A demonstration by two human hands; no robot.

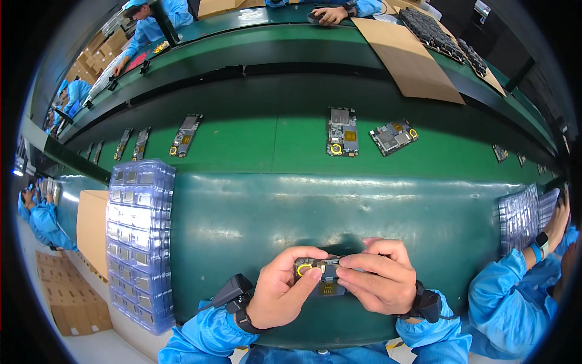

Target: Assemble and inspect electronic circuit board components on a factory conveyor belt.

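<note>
Close in front of me, I hold a dark circuit board [329, 289] with a yellow ring near its left end and gold contacts toward its lower edge. My left hand [283, 289] is closed on the left end, its thumb beside the ring. The fingers of my right hand [382, 278] pinch at the right end and upper edge, covering that part. Whether they also hold a small separate piece there cannot be made out. Both hands are just above the green work surface [242, 224].
Beyond lies a green belt with boards, including an upright one [343, 132] and a tilted one [394, 136]. A stack of clear plastic trays [139, 242] stands left by a cardboard box [92, 233]. Cardboard [412, 60] overhangs the far ledge. A co-worker's arm [509, 285] is close on the right.
</note>
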